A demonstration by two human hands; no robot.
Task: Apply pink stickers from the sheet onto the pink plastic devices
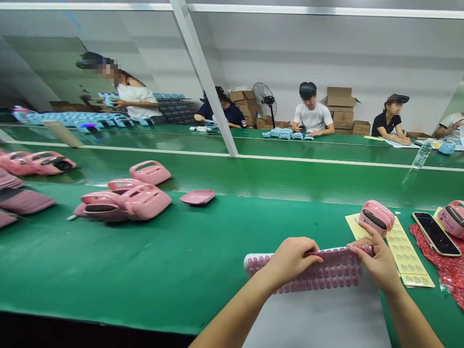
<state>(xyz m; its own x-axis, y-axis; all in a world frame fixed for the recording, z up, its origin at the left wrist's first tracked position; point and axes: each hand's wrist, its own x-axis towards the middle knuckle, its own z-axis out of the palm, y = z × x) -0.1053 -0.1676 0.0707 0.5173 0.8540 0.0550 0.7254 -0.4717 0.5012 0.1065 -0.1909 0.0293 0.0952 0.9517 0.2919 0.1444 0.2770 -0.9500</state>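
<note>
A white sheet point(319, 319) with rows of small pink oval stickers point(326, 282) lies at the front right of the green table. Its far edge is bent up between my hands. My left hand point(295, 258) pinches that edge near its middle, thumb and fingers together. At the sheet's right corner my right hand point(379, 261) grips the edge between thumb and fingers, with the index finger stretched toward a pink rounded casing point(377, 216). That casing has a dark front panel and stands just beyond the right hand, on a yellow sticker sheet point(409, 256).
Several pink handled casings point(145, 198) and a pink flat cover point(197, 196) stand left of centre. A phone point(436, 233) rests on red bubble wrap point(449, 273) at the right, beside another pink casing point(453, 218). A bottle point(422, 154) stands farther back. Co-workers sit across.
</note>
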